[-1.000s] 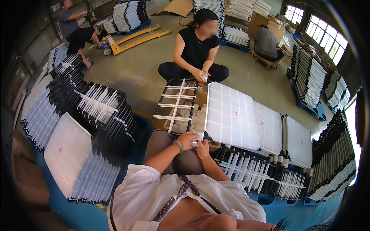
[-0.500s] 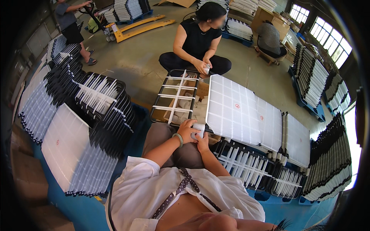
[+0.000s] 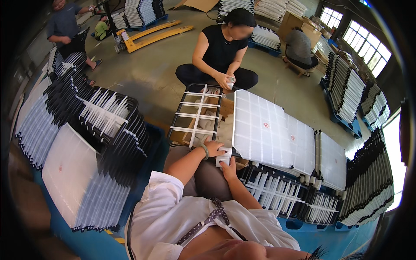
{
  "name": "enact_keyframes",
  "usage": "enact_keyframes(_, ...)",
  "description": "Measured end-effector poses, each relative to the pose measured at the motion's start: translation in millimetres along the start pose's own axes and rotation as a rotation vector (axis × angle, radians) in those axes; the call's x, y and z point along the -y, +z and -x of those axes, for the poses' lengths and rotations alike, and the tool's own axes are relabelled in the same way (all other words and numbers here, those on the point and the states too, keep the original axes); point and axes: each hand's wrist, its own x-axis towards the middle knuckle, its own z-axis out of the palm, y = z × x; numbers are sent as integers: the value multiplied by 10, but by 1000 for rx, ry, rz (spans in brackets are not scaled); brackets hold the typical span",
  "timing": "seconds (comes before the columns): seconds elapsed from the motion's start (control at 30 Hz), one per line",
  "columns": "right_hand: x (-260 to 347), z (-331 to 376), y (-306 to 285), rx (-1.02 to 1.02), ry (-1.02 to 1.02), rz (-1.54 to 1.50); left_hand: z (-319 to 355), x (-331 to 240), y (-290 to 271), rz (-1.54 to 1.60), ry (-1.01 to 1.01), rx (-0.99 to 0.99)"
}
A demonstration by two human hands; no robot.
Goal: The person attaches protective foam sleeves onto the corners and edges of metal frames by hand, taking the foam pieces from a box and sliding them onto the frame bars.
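Above my lap, my left hand [image 3: 212, 148] is closed on a small white block-like piece [image 3: 225, 151]. Just below it, my right hand [image 3: 229, 170] grips a second white piece [image 3: 222, 160], and the two pieces are close together. Their exact kind is too small to make out. Beyond my hands lies a black frame with white crossbars [image 3: 196, 113]. Under and beside it, an open cardboard box [image 3: 227, 107] holds many similar whitish pieces. To the right of my hands is a white panel [image 3: 260, 125] with a small red mark, its near corner close to my right hand.
Across from me a seated person [image 3: 225, 47] in black holds a white piece. Stacked black frames [image 3: 115, 112] and white panels [image 3: 69, 167] stand at left. More panels [image 3: 333, 160] and frames line the right. Behind are a yellow pallet jack [image 3: 147, 37] and other people.
My hands have shifted a little, and two white pieces now show one above the other between them. At the far left, the standing person has moved. The seated person's head has turned downward.
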Motion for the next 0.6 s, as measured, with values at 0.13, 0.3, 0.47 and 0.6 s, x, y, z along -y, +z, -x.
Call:
enact_keyframes(0.13, -11, -5, -34, 3, 33, 14, -74, 25, 36, -119, -4, 51)
enact_keyframes(0.3, 26, -12, 19, -29, 37, -33, -153, 100, 82, 7, 52, 19)
enact_keyframes(0.47, 20, -56, -33, -91, 134, -127, -103, 31, 64, 25, 59, -82)
enact_keyframes(0.6, 37, -58, -26, -220, 277, -160, -97, 25, 31, -24, 59, -88)
